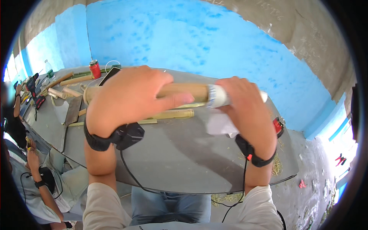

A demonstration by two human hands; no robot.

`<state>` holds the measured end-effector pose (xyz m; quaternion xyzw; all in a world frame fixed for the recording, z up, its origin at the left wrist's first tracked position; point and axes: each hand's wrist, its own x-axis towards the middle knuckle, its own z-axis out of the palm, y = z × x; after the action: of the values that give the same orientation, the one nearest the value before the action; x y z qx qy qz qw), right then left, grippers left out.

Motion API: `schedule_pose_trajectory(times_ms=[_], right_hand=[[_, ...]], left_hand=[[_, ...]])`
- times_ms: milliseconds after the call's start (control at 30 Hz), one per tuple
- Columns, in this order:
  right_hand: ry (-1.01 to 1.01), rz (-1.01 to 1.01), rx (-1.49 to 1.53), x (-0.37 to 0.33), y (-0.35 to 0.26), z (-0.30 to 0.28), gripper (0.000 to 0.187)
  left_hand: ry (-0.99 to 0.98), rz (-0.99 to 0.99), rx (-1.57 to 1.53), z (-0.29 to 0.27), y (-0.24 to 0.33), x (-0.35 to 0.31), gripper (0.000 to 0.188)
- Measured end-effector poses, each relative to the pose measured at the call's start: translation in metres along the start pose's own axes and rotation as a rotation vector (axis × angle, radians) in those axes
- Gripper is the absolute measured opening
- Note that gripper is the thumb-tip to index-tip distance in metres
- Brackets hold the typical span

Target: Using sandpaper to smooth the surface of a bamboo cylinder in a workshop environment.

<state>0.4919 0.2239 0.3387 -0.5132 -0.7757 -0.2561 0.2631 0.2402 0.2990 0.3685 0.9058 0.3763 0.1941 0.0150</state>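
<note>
A tan cylindrical bamboo tube (186, 91) is above the grey desk (153, 165), roughly parallel to its near edge; the left hand (126, 96) curls round it, the right hand (243, 99) round its white-covered end. A red metal can (279, 124) sits by the desk's right edge.

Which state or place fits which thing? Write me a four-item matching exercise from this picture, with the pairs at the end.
1. left hand
2. power drill
3. right hand
4. painted wall

A. light blue, beyond the table
B. around the white piece at the tube's right end
C. black and red, at the left
D. around the bare bamboo tube

Pairs: 1-D, 2-C, 3-B, 4-A
</note>
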Motion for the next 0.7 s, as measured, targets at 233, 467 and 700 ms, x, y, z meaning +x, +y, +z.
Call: schedule_pose_trajectory(times_ms=[233,467,700], right_hand=[[-0.055,0.023,0.068,-0.003,0.025,-0.008,0.032],[0.035,0.010,-0.006,-0.004,0.001,0.011,0.029],[-0.012,0.048,0.044,-0.003,0.023,-0.008,0.033]], left_hand=[[0.086,0.079,0.047,0.000,-0.003,-0.006,0.050],[0.449,0.201,0.299,0.035,0.016,0.007,0.032],[0.352,0.091,0.223,0.029,-0.005,0.006,0.025]])
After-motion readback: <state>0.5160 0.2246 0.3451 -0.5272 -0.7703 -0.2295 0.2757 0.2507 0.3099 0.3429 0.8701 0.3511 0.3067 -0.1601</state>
